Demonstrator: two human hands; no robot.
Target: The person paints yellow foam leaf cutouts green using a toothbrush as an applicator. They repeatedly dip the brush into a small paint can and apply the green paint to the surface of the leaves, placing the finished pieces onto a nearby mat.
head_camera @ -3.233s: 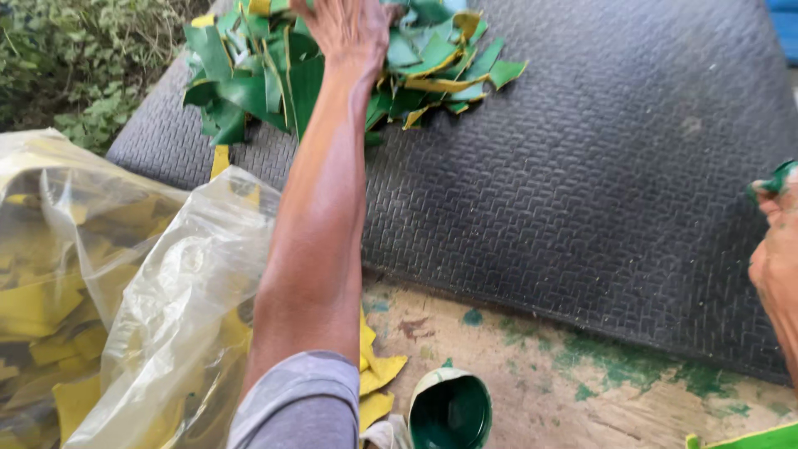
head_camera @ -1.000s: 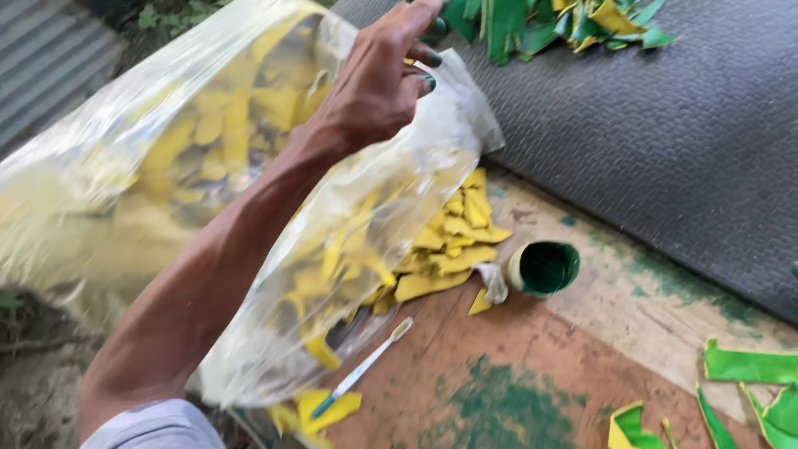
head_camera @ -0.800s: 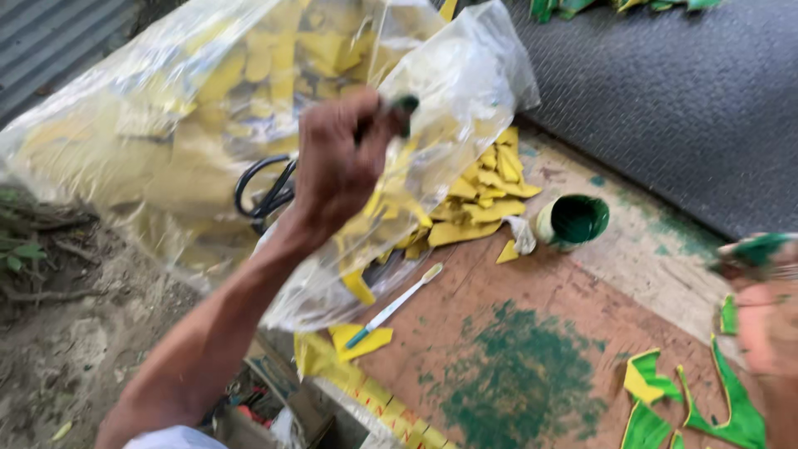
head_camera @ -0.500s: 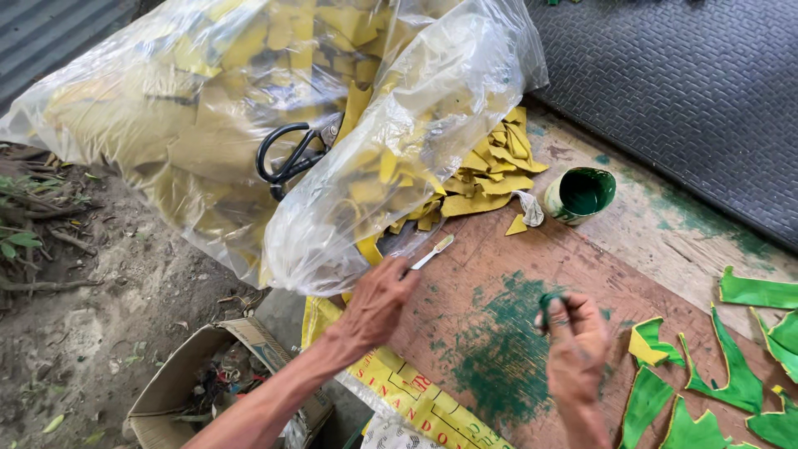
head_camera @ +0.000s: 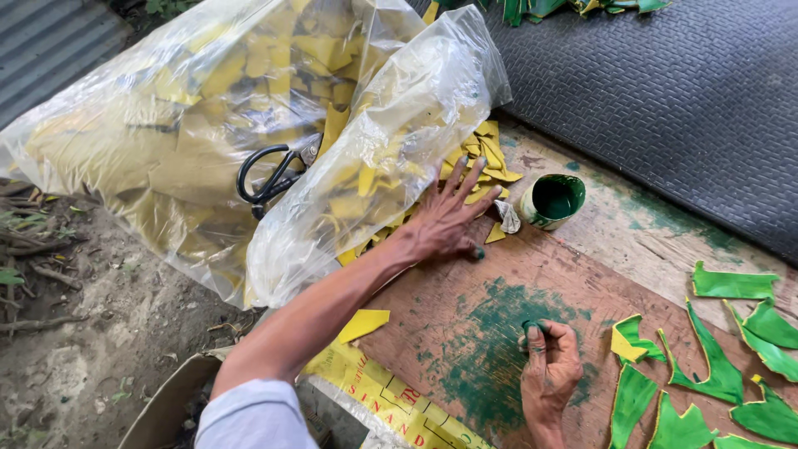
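My left hand lies flat with fingers spread on a heap of yellow cut pieces, against a clear plastic bag filled with more of them. It holds nothing. A small cup of green paint stands just right of that hand. My right hand rests lower on the brown board, over a green paint stain. Its fingertips pinch a small dark green dauber; its exact shape is hidden by the fingers.
A second, bigger bag of yellow pieces lies at left with black scissors on it. Green-painted pieces are spread at the right. A black rubber mat lies behind. A cardboard box and bare soil are at lower left.
My left hand let go of the bag, dropped toward the board, then slid up onto the yellow pieces by the cup. My right hand came in and settled on the green stain.
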